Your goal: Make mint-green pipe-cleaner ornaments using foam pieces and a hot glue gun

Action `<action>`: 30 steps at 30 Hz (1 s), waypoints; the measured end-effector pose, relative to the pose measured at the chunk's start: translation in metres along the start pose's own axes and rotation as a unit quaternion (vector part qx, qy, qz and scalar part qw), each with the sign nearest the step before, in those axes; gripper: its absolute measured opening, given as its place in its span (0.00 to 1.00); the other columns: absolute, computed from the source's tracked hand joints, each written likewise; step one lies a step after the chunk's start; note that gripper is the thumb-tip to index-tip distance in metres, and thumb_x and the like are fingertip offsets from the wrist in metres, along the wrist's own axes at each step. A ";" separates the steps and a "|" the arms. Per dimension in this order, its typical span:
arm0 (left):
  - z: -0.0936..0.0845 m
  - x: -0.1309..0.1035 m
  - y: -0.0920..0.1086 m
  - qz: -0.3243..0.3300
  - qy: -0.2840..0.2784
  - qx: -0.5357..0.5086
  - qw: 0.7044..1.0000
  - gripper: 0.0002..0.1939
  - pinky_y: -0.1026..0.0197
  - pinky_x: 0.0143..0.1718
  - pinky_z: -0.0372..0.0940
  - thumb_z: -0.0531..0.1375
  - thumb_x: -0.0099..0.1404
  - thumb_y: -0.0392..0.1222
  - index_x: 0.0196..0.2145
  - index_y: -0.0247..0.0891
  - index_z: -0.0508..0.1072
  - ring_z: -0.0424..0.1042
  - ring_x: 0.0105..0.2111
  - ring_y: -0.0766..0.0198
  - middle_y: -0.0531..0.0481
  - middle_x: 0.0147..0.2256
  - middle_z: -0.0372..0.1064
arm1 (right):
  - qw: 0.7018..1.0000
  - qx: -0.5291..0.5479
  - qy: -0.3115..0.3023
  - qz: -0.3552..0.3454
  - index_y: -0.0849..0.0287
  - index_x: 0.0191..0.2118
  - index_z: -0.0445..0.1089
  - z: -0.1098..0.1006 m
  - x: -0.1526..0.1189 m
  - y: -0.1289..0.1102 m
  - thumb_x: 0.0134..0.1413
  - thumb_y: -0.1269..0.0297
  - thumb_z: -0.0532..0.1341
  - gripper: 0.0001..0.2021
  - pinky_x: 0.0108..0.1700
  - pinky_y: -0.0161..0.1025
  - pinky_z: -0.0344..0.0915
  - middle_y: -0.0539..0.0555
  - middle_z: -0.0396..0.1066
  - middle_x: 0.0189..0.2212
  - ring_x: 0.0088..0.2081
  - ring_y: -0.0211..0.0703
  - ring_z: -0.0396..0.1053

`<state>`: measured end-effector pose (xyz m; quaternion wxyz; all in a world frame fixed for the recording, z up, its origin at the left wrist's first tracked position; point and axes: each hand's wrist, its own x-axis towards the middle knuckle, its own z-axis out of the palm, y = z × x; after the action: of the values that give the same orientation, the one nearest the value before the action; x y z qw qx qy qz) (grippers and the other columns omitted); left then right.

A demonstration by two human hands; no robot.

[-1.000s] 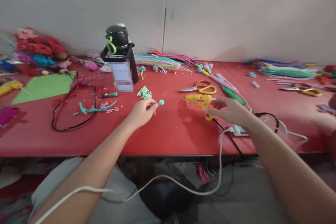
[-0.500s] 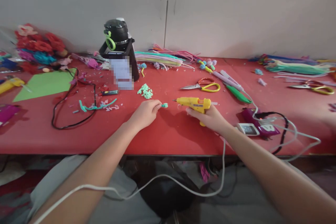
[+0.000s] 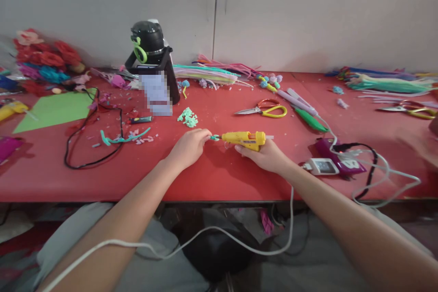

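Between its fingertips my left hand [image 3: 194,145] pinches a small teal fuzzy piece [image 3: 214,138], which looks like pipe cleaner. My right hand [image 3: 265,155] is wrapped round the handle of a yellow hot glue gun [image 3: 243,138]. The gun points left, and its nozzle tip meets the right end of the teal piece. A clear glue stick [image 3: 269,137] sticks out of the gun's back. Just beyond my left hand lies a pile of mint-green cut bits [image 3: 188,117]. Red-and-yellow-handled scissors [image 3: 270,110] rest beyond the glue gun.
A black bottle [image 3: 150,54] with a phone [image 3: 157,93] stands at the back left. Pipe cleaner bundles [image 3: 205,74] line the wall. A purple power strip [image 3: 345,162] with tangled cables sits to the right. Another person's blurred hand [image 3: 419,146] shows at the right edge.
My right hand has brought the glue gun left, so its nozzle now reaches the teal piece. My left hand has stayed nearly still. A blurred hand has appeared at the far right.
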<state>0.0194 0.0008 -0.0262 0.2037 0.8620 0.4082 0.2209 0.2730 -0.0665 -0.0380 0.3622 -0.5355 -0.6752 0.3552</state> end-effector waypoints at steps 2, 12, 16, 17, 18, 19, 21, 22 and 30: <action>0.000 0.000 0.001 0.000 -0.001 0.000 1.000 0.12 0.58 0.39 0.60 0.51 0.74 0.34 0.35 0.39 0.72 0.70 0.35 0.57 0.47 0.34 0.72 | 1.000 0.000 -0.001 -0.002 0.53 0.50 0.80 0.001 0.001 0.001 0.62 0.51 0.64 0.16 0.34 0.40 0.68 0.52 0.79 0.32 0.30 0.42 0.71; -0.002 0.000 0.003 -0.003 -0.004 -0.006 1.000 0.12 0.58 0.39 0.61 0.51 0.74 0.34 0.36 0.39 0.73 0.71 0.36 0.57 0.47 0.34 0.72 | 1.000 0.009 -0.011 0.010 0.52 0.50 0.79 0.000 0.001 -0.001 0.63 0.51 0.63 0.16 0.32 0.39 0.67 0.51 0.77 0.32 0.29 0.40 0.70; -0.003 0.000 0.004 -0.003 -0.001 -0.008 1.000 0.12 0.58 0.39 0.62 0.51 0.74 0.35 0.35 0.39 0.73 0.71 0.35 0.57 0.47 0.34 0.72 | 1.000 0.008 -0.011 0.008 0.51 0.50 0.80 0.000 0.000 -0.001 0.62 0.51 0.63 0.16 0.31 0.39 0.67 0.51 0.78 0.32 0.29 0.41 0.70; -0.003 0.000 0.004 -0.003 -0.001 -0.009 1.000 0.12 0.58 0.39 0.62 0.51 0.74 0.35 0.36 0.39 0.73 0.71 0.35 0.58 0.47 0.34 0.72 | 1.000 0.007 -0.010 0.008 0.51 0.50 0.79 0.000 0.000 0.000 0.62 0.51 0.63 0.16 0.32 0.39 0.68 0.51 0.78 0.32 0.29 0.41 0.70; -0.003 0.000 0.004 -0.003 -0.002 -0.009 1.000 0.12 0.58 0.39 0.62 0.51 0.73 0.34 0.36 0.39 0.73 0.71 0.35 0.58 0.47 0.34 0.73 | 1.000 0.004 -0.009 0.008 0.51 0.51 0.79 0.000 0.000 0.000 0.62 0.51 0.63 0.16 0.32 0.39 0.68 0.51 0.78 0.33 0.29 0.41 0.70; -0.004 0.000 0.004 -0.002 -0.002 -0.009 1.000 0.12 0.58 0.39 0.62 0.51 0.73 0.34 0.36 0.39 0.73 0.71 0.35 0.58 0.47 0.34 0.73 | 1.000 0.002 -0.010 0.008 0.51 0.51 0.79 0.000 0.001 0.000 0.62 0.51 0.63 0.17 0.32 0.39 0.68 0.51 0.79 0.33 0.30 0.42 0.71; -0.004 0.000 0.003 -0.001 -0.003 -0.010 1.000 0.12 0.58 0.39 0.62 0.51 0.73 0.34 0.36 0.39 0.73 0.71 0.35 0.58 0.47 0.34 0.73 | 1.000 -0.001 -0.011 0.003 0.51 0.52 0.79 0.000 0.001 0.000 0.63 0.52 0.63 0.17 0.33 0.39 0.69 0.51 0.79 0.34 0.32 0.42 0.72; -0.004 0.000 0.003 -0.001 -0.002 -0.010 1.000 0.12 0.58 0.39 0.62 0.51 0.73 0.34 0.36 0.39 0.73 0.72 0.36 0.57 0.47 0.34 0.73 | 1.000 -0.001 -0.013 -0.002 0.51 0.53 0.79 0.000 0.001 0.000 0.63 0.52 0.63 0.17 0.35 0.39 0.70 0.51 0.79 0.35 0.33 0.43 0.73; -0.002 0.000 0.003 -0.003 -0.003 -0.015 1.000 0.12 0.58 0.40 0.62 0.52 0.74 0.35 0.36 0.39 0.73 0.71 0.36 0.57 0.46 0.35 0.73 | 1.000 -0.001 -0.017 -0.011 0.52 0.53 0.79 -0.001 0.001 -0.001 0.64 0.53 0.63 0.17 0.39 0.41 0.72 0.53 0.81 0.40 0.37 0.45 0.76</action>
<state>0.0197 -0.0003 -0.0229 0.2181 0.8583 0.4070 0.2240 0.2734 -0.0657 -0.0370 0.3542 -0.5227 -0.6870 0.3596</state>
